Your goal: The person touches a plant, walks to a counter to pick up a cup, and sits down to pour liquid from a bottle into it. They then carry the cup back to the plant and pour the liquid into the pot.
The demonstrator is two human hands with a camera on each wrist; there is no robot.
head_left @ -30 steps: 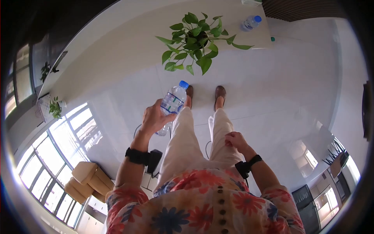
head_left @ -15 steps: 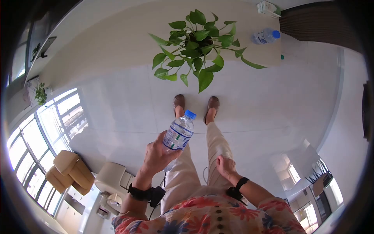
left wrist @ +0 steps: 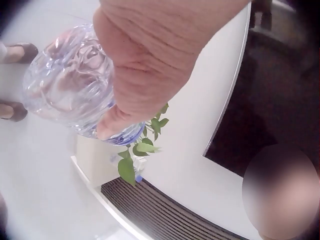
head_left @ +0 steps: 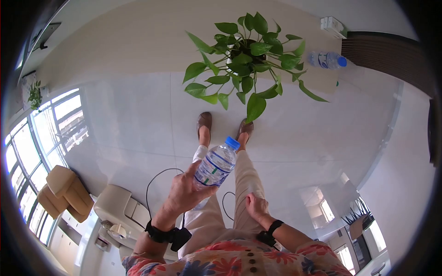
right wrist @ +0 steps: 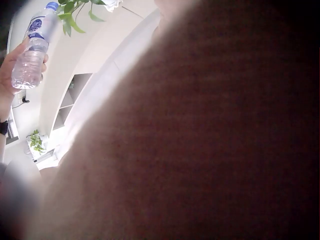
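Note:
My left hand grips a clear plastic water bottle with a blue cap, fingers and thumb round its labelled middle. The bottle leans, cap up and to the right, in front of my legs. In the left wrist view the bottle's clear base shows below the thumb. The right wrist view has the whole bottle from the side, cap on. My right hand hangs loosely curled in front of the trousers and holds nothing visible.
A leafy potted plant stands on a pale counter ahead. On the counter's right lie another blue-capped bottle and a small white box. A tan armchair is at the left; a black cable loops by my left wrist.
The view has shifted toward the counter, so the plant looks larger. My left hand keeps its grip on the bottle, now lower in view. My right hand stays by the thigh.

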